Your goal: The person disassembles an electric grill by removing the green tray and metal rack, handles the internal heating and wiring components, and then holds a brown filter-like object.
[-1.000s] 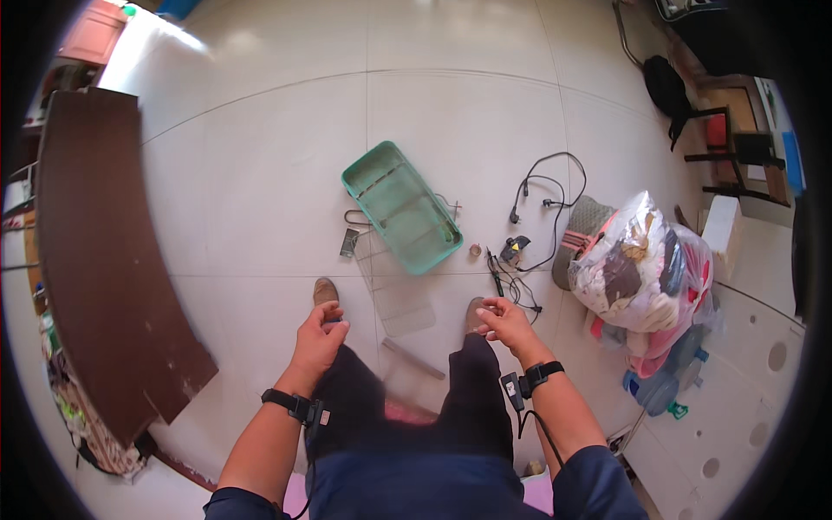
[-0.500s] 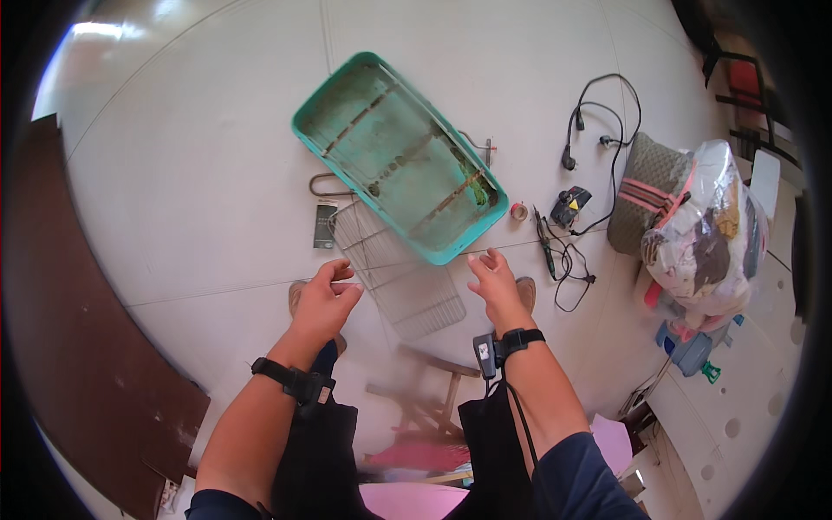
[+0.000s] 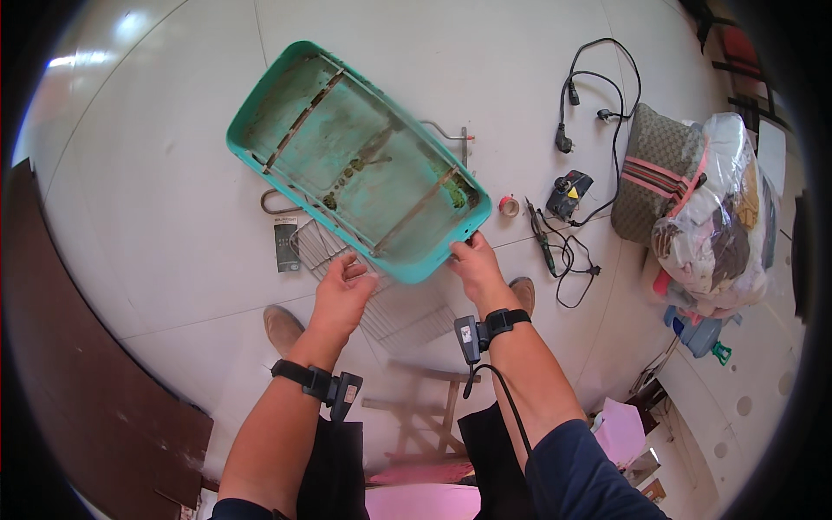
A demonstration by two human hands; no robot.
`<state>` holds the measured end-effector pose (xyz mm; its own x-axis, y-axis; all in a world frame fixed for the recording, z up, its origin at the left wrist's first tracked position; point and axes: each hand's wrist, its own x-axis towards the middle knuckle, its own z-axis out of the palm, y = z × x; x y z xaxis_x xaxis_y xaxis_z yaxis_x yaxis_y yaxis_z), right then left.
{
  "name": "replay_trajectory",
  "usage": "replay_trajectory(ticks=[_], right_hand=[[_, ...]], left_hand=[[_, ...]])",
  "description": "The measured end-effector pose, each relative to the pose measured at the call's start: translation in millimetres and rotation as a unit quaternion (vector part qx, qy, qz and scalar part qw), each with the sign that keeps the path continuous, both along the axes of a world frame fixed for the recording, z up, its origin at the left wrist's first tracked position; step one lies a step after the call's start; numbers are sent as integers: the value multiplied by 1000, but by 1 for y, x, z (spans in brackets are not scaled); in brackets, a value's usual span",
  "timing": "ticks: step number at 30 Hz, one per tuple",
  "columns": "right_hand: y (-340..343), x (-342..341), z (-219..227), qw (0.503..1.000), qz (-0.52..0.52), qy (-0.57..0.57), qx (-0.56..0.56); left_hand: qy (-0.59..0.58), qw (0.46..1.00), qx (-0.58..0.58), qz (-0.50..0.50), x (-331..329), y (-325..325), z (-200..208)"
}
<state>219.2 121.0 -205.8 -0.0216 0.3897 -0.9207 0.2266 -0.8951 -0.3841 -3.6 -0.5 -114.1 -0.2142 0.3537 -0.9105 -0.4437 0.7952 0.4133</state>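
A long teal plastic tub (image 3: 316, 130), stained inside with a green smear at its near right end, lies slanted on the floor. Thin rusty rods cross it. My right hand (image 3: 475, 260) grips the rim at the tub's near right corner, fingers wrapped over the edge. Just short of the tub's near long side, my left hand (image 3: 345, 290) hovers with fingers bent and apart, holding nothing. Beneath and in front of the tub sits a wire rack (image 3: 403, 316), partly hidden by the tub and my left hand.
To the right are a tape roll (image 3: 509, 205), a soldering-iron-like tool (image 3: 542, 241), a black device (image 3: 568, 195), a looped power cable (image 3: 618, 156) and a patterned bag (image 3: 637, 204) beside a clear plastic bag (image 3: 724, 225). A dark packet (image 3: 287, 244) and a wooden stool (image 3: 446, 416) lie nearer.
My right hand has closed on the tub's near corner. The tub appears farther left and larger in view. My left hand has stayed open, close to the rim.
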Motion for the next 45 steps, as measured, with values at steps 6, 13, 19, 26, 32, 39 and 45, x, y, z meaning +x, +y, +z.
replay_trajectory(ticks=[6,13,19,26,32,39,45], right_hand=[[-27,-26,16,996,54,68,39],[-63,-92,83,984,-39,166,-59],[-54,-83,70,982,46,183,-25],[-11,-61,45,975,-51,206,-66],[17,-36,8,993,-22,107,46],[75,-21,-49,896,187,-276,294],[105,-31,-62,883,292,-273,247]], left_hand=[[34,992,4,124,1,-14,-8],[-2,975,-21,223,-32,-40,0],[-10,976,5,219,-60,-45,0],[-23,978,14,207,-58,-44,-14],[-39,967,29,248,-57,-46,-20],[-31,975,74,207,-99,-73,-45],[-32,979,41,196,-113,-69,-37]])
